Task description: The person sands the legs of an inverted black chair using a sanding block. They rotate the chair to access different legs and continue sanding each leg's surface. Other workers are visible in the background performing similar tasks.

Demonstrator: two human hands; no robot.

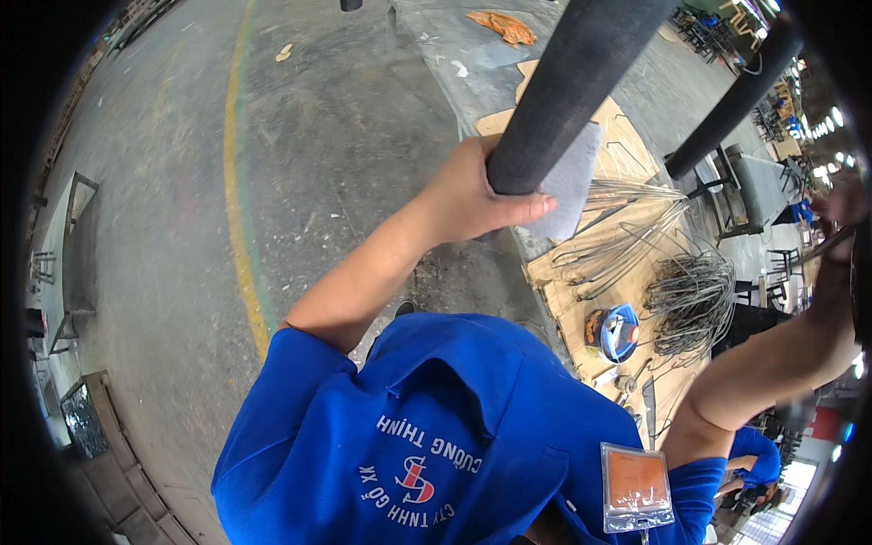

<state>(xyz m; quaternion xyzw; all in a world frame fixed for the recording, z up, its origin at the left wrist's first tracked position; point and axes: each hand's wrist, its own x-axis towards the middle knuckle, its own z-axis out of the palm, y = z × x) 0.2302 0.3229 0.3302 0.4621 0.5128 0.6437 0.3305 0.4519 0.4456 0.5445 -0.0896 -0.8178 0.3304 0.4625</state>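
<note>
My left hand (477,195) is closed around the lower end of a thick, round black leg (568,86), thumb across its front. Between palm and leg is a flat grey sheet (574,186), like sandpaper or a thin pad, its free part sticking out to the right. My right arm (754,381) reaches up to the far right rim. There my right hand (843,202) is dark, smeared and partly cut off, beside a thin dark bar (822,249); its fingers cannot be made out. A second black leg (740,100) slants across the upper right.
Right of my body, a cardboard-covered table (568,313) holds bundles of bent wire (695,304), loose wire hoops (627,213) and a blue tub (619,334) of small items. An orange cloth (507,28) lies at the far end. A yellow line (231,182) crosses the concrete floor.
</note>
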